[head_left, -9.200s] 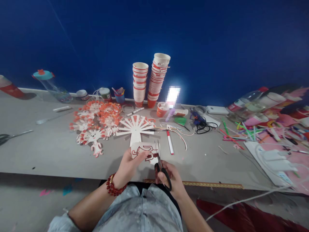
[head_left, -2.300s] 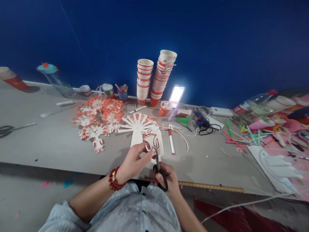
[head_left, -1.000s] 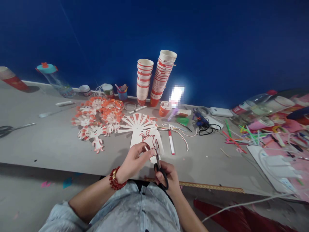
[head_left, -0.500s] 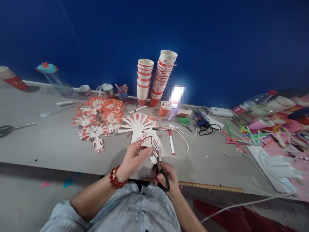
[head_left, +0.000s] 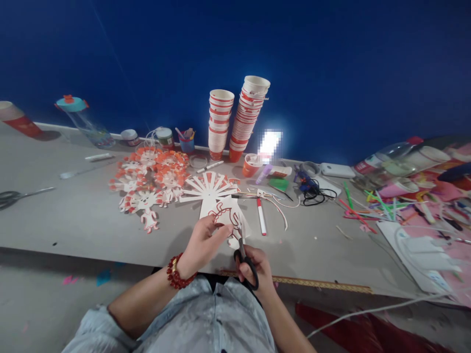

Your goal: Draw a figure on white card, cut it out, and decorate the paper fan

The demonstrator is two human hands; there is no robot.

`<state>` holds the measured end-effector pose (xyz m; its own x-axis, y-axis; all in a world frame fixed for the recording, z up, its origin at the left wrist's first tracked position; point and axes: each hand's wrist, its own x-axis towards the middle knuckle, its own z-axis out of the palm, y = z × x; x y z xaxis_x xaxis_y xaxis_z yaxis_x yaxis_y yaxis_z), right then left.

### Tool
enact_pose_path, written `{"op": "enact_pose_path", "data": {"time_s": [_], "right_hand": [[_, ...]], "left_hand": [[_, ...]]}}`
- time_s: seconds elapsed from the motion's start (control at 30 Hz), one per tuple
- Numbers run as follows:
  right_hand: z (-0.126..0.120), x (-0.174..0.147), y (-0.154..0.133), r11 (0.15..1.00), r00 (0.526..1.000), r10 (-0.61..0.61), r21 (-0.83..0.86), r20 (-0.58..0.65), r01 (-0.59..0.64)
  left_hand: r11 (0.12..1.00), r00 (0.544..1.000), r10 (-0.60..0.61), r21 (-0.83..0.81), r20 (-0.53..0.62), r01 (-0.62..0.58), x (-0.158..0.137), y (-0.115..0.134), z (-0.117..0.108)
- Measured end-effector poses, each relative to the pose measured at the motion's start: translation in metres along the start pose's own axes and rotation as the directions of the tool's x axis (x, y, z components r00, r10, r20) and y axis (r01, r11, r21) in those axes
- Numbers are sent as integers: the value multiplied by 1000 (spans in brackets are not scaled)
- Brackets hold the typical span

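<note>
Pinched in my left hand [head_left: 208,241] is a piece of white paper [head_left: 225,214] with a brown-red outline drawn on it. My right hand [head_left: 256,267] grips black-handled scissors [head_left: 246,262], fingers through the loops. Their blades point up and away from me, at the right edge of the paper. Under and behind the paper lie more white sheets and a cut cup fanned into strips [head_left: 208,189]. To the left is a pile of orange-and-white paper cut-outs [head_left: 149,171]. A red-and-white marker [head_left: 261,218] lies right of the paper.
Two tall stacks of paper cups, a shorter one [head_left: 221,122] and a leaning one [head_left: 246,117], stand by the blue wall. A bright phone screen [head_left: 270,146] is behind a small cup [head_left: 251,165]. Other scissors [head_left: 22,196] lie far left. Coloured sticks [head_left: 382,208] clutter the right.
Both hands stay nearly in place. The scissors and my right hand have shifted very slightly; the paper is still held in my left hand.
</note>
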<state>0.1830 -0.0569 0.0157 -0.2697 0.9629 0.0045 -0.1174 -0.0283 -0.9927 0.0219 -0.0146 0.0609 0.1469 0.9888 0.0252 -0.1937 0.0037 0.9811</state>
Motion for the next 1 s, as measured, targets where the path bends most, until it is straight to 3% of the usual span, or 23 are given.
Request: {"op": "enact_pose_path", "data": {"time_s": [0.33, 0.57, 1.0], "right_hand": [[3, 1, 2, 999, 1000, -6, 35, 7, 6], [4, 0, 5, 998, 1000, -22, 53, -6, 22], [12, 1, 6, 994, 995, -72, 80, -71, 77]], "left_hand": [[1000, 999, 24, -13, -24, -24, -3, 3, 5], [1000, 993, 26, 0, -115, -26, -6, -3, 8], [988, 984, -21, -153, -177, -6, -9, -1, 20]]}}
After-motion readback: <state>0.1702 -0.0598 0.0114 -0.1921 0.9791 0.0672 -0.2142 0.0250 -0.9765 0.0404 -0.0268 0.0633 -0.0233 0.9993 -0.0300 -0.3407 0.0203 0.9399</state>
